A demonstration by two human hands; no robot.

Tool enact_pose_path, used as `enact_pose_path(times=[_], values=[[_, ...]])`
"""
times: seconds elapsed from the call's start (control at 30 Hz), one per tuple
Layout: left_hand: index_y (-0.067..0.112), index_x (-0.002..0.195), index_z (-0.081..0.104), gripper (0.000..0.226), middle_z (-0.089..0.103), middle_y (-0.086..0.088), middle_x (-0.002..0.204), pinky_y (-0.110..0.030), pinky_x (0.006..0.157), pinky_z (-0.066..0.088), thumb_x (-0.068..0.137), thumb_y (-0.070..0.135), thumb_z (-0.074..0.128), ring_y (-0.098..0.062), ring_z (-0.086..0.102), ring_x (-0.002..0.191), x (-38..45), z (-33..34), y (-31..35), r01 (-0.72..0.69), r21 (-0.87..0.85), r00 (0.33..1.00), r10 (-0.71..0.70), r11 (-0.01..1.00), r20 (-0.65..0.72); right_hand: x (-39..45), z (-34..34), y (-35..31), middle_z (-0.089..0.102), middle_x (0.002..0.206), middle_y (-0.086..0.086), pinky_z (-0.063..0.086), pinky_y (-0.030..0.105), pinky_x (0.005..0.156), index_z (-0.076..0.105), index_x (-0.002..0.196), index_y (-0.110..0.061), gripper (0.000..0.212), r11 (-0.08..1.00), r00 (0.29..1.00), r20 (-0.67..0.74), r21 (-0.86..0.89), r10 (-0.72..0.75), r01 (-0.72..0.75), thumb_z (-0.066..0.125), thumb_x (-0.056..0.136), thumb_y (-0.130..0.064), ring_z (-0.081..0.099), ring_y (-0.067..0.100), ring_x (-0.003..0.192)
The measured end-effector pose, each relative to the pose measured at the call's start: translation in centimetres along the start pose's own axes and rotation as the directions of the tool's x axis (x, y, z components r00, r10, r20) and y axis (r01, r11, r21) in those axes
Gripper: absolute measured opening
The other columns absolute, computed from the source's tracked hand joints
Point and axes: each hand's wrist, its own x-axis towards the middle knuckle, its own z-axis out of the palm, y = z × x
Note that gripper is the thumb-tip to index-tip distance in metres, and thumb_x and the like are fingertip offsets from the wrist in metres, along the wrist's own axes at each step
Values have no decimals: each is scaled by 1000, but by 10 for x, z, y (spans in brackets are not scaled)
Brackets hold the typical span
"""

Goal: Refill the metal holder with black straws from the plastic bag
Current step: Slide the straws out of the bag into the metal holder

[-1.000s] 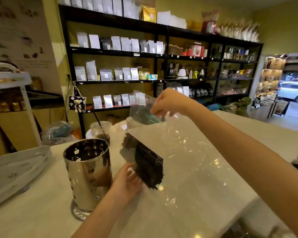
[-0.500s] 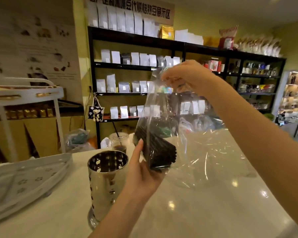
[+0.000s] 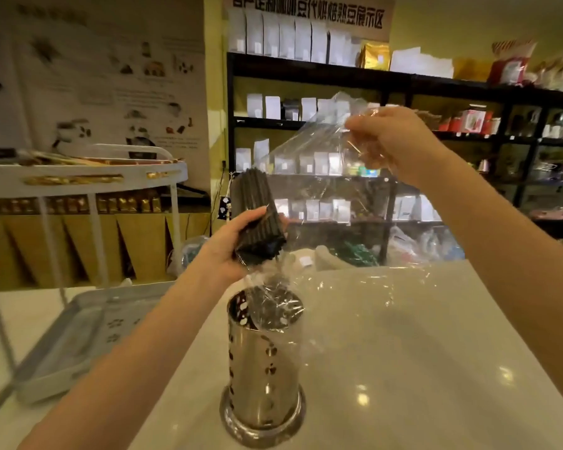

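The left hand (image 3: pixel 228 246) gripped the bundle of black straws (image 3: pixel 257 219) above the metal holder (image 3: pixel 264 368) on the counter (image 3: pixel 420 352). The right hand (image 3: pixel 390 138) pinched the plastic bag (image 3: pixel 312 151) shut-fingered, its loose end apparently trailing into the holder.

Both hands (image 3: pixel 231 245) raised, fingers clenched
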Motion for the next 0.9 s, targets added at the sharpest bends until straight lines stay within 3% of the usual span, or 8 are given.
enact_pose_path(times=[0.1,0.27,0.4,0.47,0.57,0.7,0.9], values=[[9,116,51,49,67,-12,94,-36,73,55,70,15,65,-25,65,84,16,-10,9,-21,99,997,28,995,-73,8,10,11,62,43,-7,38,17,37,59,72,-9,20,1000,1000,-17,11,11,-11,53,91,-14,46,6,37],[8,106,52,28,74,-8,69,-32,51,58,79,12,60,-22,71,62,40,-16,20,-3,171,993,23,985,-116,21,24,26,56,56,2,30,14,29,56,66,-8,29,991,999,-10,123,45,-43,48,93,-11,38,5,31],[8,96,53,18,65,-8,81,-25,46,56,79,11,61,-19,67,64,51,-12,29,-31,297,981,86,954,-174,24,29,38,55,49,-3,24,16,29,53,63,-8,32,970,998,-23,237,64,-57,46,94,-11,35,6,29],[6,108,51,33,64,-8,86,-24,46,55,78,11,63,-16,69,60,57,-12,34,-73,351,977,138,934,-164,24,30,45,55,47,-4,23,17,31,54,67,-8,28,953,996,-33,296,79,-66,46,94,-12,36,5,32],[8,122,44,54,63,-8,97,-24,49,55,73,10,67,-18,68,75,65,-13,41,-139,410,965,217,901,-151,21,31,50,55,50,-4,23,17,32,53,75,-8,20,930,991,-92,362,98,-58,46,94,-12,38,6,35],[13,117,47,55,64,-7,96,-31,58,57,68,8,72,-22,67,83,73,-10,45,-212,491,941,312,845,-129,14,36,55,54,49,-5,28,18,36,57,87,-7,11,891,975,-156,448,156,-71,49,93,-15,40,6,36],[25,103,47,45,59,2,101,-40,86,52,70,7,71,-19,60,97,67,-18,38,-314,586,902,428,747,-63,-3,42,63,51,49,-3,27,14,31,54,78,-13,14,798,958,-113,583,264,-152,51,90,-18,36,5,28]])
